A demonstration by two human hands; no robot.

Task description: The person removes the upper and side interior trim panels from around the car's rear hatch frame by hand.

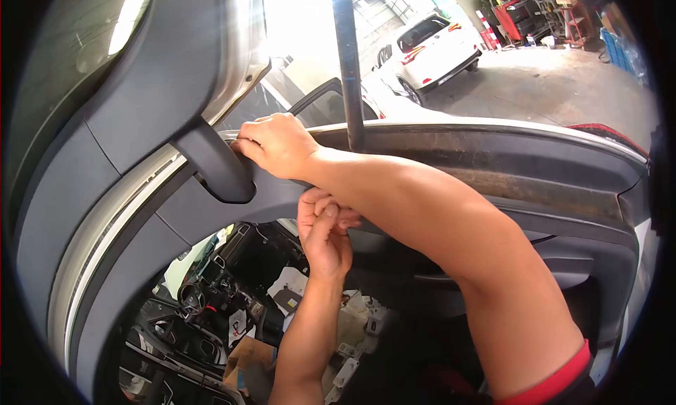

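Observation:
My right hand (pixel 277 144) reaches across from the right. Its fingers are bent over the upper edge of a grey trim panel (pixel 278 192), beside a dark plastic cover (pixel 217 164). Just below, my left hand (pixel 326 230) is raised with its palm side towards me. The left fingers are curled in and the thumb is pressed against them, close to the panel's lower edge. Whatever lies between the left fingers is too small or hidden to make out. My right forearm passes over the tips of the left hand.
A dark strut (pixel 346 67) rises behind my right wrist. Lower down, the car interior shows a steering wheel (pixel 191 298), a cardboard box (pixel 249 358) and loose white parts (pixel 345 373). Outside stand a white car (pixel 433 53) and red workshop equipment (pixel 508 19).

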